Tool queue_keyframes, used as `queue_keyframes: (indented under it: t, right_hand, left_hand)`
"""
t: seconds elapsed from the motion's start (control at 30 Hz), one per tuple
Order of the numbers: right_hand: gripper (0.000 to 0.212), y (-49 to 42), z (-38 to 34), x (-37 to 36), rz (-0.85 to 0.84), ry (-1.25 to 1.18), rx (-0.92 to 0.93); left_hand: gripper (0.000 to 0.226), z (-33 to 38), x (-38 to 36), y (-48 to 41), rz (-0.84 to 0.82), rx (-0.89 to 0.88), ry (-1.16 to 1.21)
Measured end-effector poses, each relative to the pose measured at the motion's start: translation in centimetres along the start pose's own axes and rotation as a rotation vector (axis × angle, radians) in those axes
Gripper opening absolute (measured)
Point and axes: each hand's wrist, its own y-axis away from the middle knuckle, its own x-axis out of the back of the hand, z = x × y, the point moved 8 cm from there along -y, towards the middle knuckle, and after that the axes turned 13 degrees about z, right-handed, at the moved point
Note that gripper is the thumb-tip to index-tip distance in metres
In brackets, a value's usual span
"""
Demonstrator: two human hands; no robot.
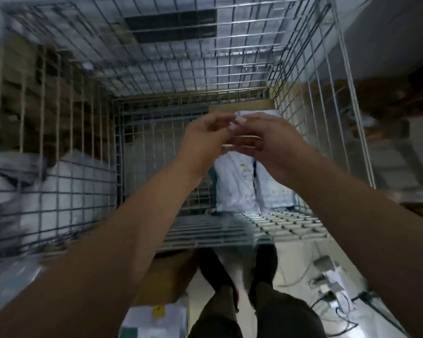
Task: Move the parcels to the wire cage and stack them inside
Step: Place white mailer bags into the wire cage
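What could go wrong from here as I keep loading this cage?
1. On the floor, loose cables lie right of your feet and a cardboard box sits at the left: both could trip you when stepping back.
2. The white parcel in the wire cage looks soft and lies toward the right side; parcels stacked on it may slide or lean.
3. The left hand and right hand are blurred; anything small between them could drop through the mesh.
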Motion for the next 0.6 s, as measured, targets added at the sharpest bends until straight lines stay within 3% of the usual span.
queue_keyframes:
  t: [0.13, 0.4, 0.6]
  right_hand:
    - [0.022, 5.6, 0.9, 1.1, -0.012, -0.071, 0.043]
    - [0.012, 13.2, 5.9, 4.2, -0.066, -0.022, 0.033]
    - [0.008, 17.5, 13.5, 5.9, -0.055, 0.074, -0.063]
  left_hand:
    - [0.025, 0.1, 1.2, 6.1, -0.05, -0.039, -0.075]
    - [0.024, -3.9, 3.5, 16.1, 0.091, -0.018, 0.034]
    - [0.017, -13.3, 6.5, 22.9, 0.231, 0.117, 0.039]
